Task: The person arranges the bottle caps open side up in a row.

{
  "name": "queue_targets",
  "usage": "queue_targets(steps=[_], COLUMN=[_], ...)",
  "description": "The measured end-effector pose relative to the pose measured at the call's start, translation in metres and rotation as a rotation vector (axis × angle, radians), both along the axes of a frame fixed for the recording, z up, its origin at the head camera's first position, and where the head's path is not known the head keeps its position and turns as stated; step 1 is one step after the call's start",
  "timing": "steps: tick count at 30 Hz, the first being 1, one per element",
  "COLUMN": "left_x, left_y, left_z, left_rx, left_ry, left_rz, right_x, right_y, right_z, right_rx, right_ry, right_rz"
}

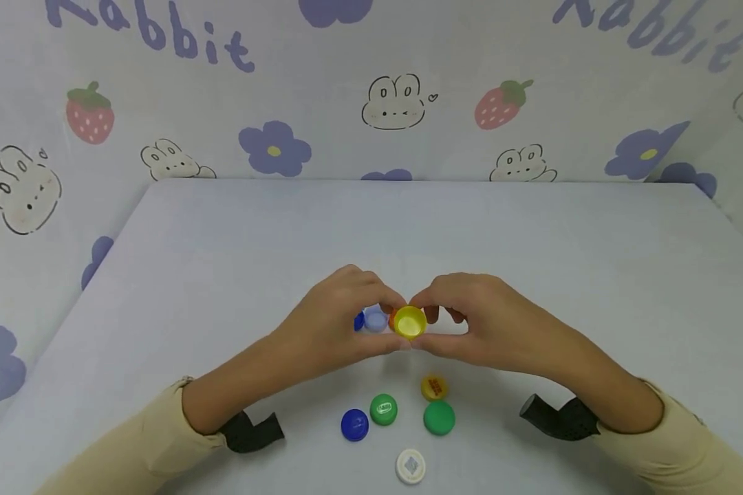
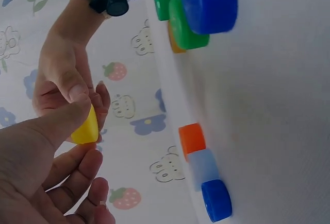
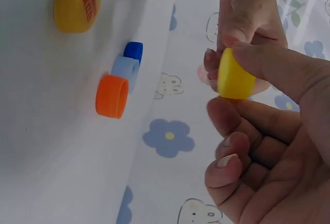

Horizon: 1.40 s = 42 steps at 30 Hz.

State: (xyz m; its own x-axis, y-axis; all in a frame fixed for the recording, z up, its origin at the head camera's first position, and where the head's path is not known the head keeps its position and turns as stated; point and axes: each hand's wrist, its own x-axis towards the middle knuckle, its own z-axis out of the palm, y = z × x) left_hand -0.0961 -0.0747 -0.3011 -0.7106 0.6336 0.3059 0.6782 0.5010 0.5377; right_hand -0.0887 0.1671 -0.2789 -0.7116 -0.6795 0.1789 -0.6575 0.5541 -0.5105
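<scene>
Both hands pinch one yellow bottle cap [image 1: 411, 322] between thumbs and forefingers, raised above the table with its hollow side facing the head camera. The left hand [image 1: 347, 313] holds it from the left, the right hand [image 1: 483, 320] from the right. In the right wrist view the yellow cap [image 3: 235, 75] is clearly off the table. Behind the hands stand an orange cap [image 3: 112, 96], a light blue cap [image 1: 375, 319] and a dark blue cap [image 2: 216, 200], in a row and partly hidden in the head view.
Nearer the body lie a printed yellow cap [image 1: 434, 388], two green caps, one on the left [image 1: 384, 409] and one on the right [image 1: 439, 418], a blue cap [image 1: 355, 425] and a white cap [image 1: 411, 467]. The white table [image 1: 223, 240] meets a rabbit-print cloth [image 1: 446, 144] at the back.
</scene>
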Motion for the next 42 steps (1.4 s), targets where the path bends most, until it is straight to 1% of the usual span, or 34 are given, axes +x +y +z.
queue_targets(steps=[5,9,12,17,20,24,34,42], left_x=[-0.009,-0.019,-0.026,-0.034,-0.037,-0.041,-0.046,-0.047], left_y=[0.008,0.017,0.026,0.037,0.042,0.046,0.052,0.052], left_z=[-0.006,-0.013,-0.016,-0.018,-0.02,-0.022,-0.024,-0.028], left_rx=[-0.034,-0.08,-0.153,-0.293,-0.347,-0.396,-0.445,-0.441], left_ry=[-0.027,-0.005,0.012,0.012,0.006,0.004,-0.039,-0.055], left_rz=[-0.061,-0.095,-0.09,-0.06,-0.051,-0.039,-0.019,-0.014], right_x=[-0.006,-0.012,-0.016,-0.021,-0.024,-0.026,-0.031,-0.032], right_y=[0.003,0.004,0.004,0.005,0.006,0.007,0.002,0.0], right_z=[-0.002,-0.005,-0.008,-0.018,-0.023,-0.028,-0.038,-0.04], right_rx=[0.101,0.164,0.201,0.23,0.244,0.268,0.328,0.338], right_ry=[-0.044,-0.063,-0.064,-0.035,-0.038,-0.057,-0.08,-0.096], right_rz=[0.008,-0.006,-0.044,-0.095,-0.113,-0.136,-0.186,-0.192])
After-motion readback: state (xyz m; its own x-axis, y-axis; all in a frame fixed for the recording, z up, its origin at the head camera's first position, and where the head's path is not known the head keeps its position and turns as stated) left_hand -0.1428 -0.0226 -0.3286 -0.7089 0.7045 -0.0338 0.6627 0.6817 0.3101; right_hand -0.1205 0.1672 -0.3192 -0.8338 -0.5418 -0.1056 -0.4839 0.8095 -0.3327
